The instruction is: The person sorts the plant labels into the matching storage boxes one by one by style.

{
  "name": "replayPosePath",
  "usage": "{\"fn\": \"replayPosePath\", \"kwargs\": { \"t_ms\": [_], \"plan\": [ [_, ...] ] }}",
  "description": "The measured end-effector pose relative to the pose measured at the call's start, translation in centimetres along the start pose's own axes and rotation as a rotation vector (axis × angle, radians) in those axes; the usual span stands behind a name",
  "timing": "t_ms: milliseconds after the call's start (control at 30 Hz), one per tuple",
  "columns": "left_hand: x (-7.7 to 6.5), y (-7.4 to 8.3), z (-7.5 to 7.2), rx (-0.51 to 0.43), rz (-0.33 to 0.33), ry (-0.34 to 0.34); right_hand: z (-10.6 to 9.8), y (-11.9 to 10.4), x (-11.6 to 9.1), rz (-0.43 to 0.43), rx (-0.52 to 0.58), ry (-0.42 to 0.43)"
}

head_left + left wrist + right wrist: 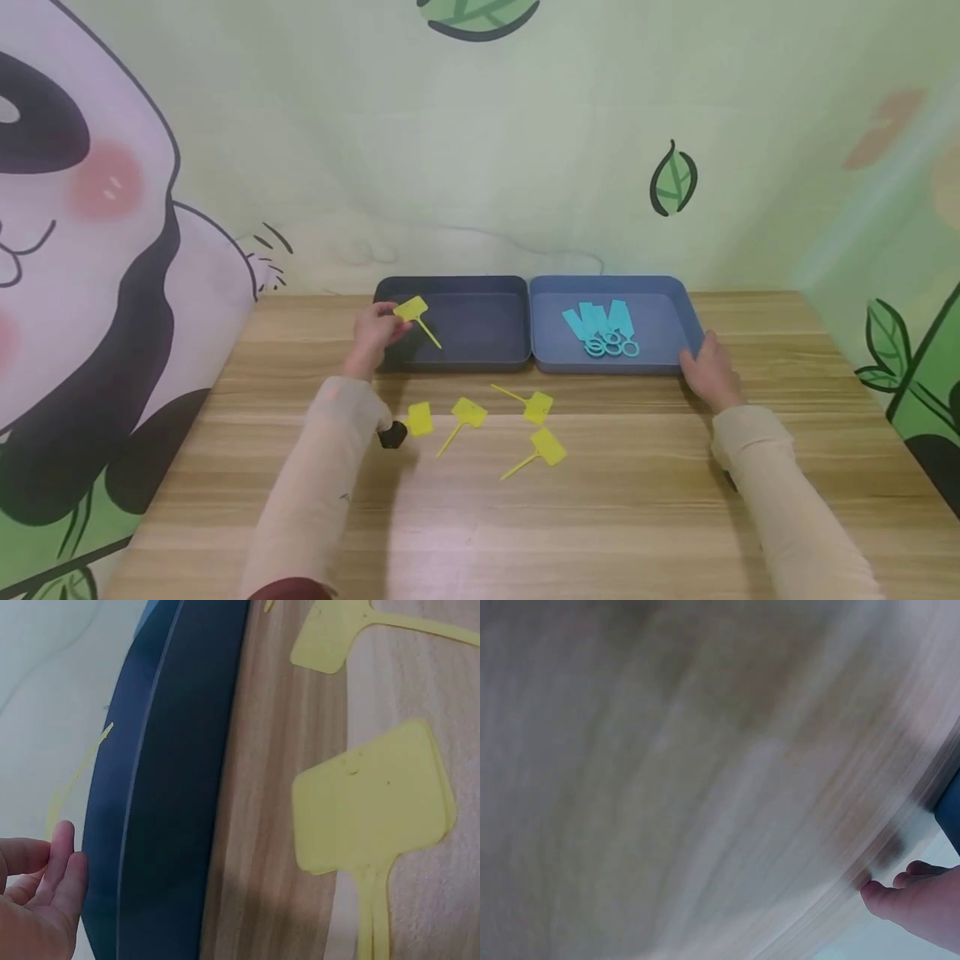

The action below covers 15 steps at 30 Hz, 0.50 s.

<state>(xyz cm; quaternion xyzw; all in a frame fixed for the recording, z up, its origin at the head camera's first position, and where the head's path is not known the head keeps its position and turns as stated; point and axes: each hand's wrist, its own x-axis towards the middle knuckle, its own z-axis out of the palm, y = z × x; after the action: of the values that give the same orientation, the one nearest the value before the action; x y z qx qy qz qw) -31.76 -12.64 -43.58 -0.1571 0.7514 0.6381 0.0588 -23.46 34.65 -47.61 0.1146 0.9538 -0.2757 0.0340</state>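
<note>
My left hand [375, 333] pinches a yellow plant label [412, 309] by its flat head, above the left part of the dark tray [450, 365]. The label's thin stem points down to the right; in the left wrist view this label [75, 780] shows edge-on. More yellow plant labels [468, 412] lie on the table in front of the trays, some overlapping in the left wrist view. My right hand [712, 372] rests at the front right corner of the blue tray [547, 362], its fingers loosely extended. Turquoise ring-ended tags [600, 325] lie bunched in that tray.
Both trays stand side by side on the wood-grain table [600, 517], near the wall [487, 167] printed with a panda and leaves. A black wrist device [392, 434] sits at my left cuff. The right wrist view is mostly blurred tabletop.
</note>
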Motion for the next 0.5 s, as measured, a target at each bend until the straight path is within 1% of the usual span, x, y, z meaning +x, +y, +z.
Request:
{"fn": "replayPosePath", "kwargs": {
  "t_ms": [100,233,333,400,500],
  "plan": [
    [0.2,-0.3,0.5,0.018,0.012,0.016,0.0,0.1,0.0,-0.001,-0.007,0.007],
    [0.5,-0.7,0.9,0.082,0.012,0.02,0.1,0.3,0.2,-0.003,-0.016,0.015],
    [0.7,-1.1,1.1,0.171,0.009,0.021,0.2,0.4,0.3,-0.001,-0.018,0.016],
    [0.9,-1.4,1.3,0.252,0.013,0.031,0.2,0.4,0.3,0.003,-0.016,0.015],
    [1.0,-1.8,1.4,0.342,0.007,0.048,0.2,0.3,0.3,0.009,-0.014,0.009]
  ]
}}
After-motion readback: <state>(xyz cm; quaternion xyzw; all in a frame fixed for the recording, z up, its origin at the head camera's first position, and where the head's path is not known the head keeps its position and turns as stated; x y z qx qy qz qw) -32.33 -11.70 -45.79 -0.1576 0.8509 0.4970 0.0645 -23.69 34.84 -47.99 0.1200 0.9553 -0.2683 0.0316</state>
